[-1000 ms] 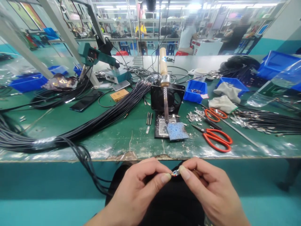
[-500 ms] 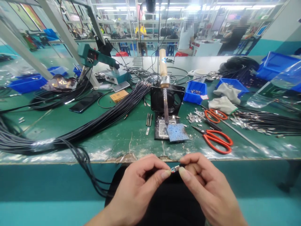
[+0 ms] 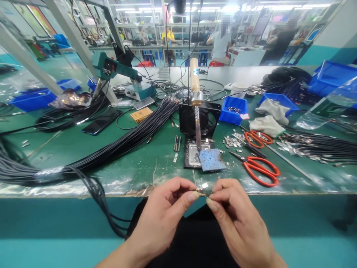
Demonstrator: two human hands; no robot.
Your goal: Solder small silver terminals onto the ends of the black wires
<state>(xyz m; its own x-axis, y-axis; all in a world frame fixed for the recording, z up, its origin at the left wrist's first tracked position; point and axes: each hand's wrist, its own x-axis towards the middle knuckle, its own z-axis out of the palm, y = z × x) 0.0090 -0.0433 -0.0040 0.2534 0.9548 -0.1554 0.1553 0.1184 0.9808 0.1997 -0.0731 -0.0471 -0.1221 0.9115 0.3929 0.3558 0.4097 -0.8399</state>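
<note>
Just in front of the green table's edge, my left hand (image 3: 167, 212) pinches a thin cable end whose small metal connector (image 3: 205, 185) shows between my hands. My right hand (image 3: 232, 216) is closed, thumb and forefinger pressed together close to the left fingertips; what it grips is too small to make out. Beyond them a blue sponge (image 3: 212, 160) lies on a black stand under a wooden-handled soldering iron (image 3: 194, 78), tip down. Orange-handled scissors (image 3: 262, 171) rest to the right of the sponge.
A thick bundle of black cables (image 3: 122, 145) crosses the left side. Behind the iron stands a black fan (image 3: 199, 119). Blue bins (image 3: 233, 111), white gloves (image 3: 266, 125), a phone (image 3: 102, 122) and a clear bottle (image 3: 326, 104) also lie on the table (image 3: 156, 175). People are in the background.
Both hands have moved slightly up toward the table edge. The metal connector now points up between them, with the right fingertips off it and lower. The view has shifted a little.
</note>
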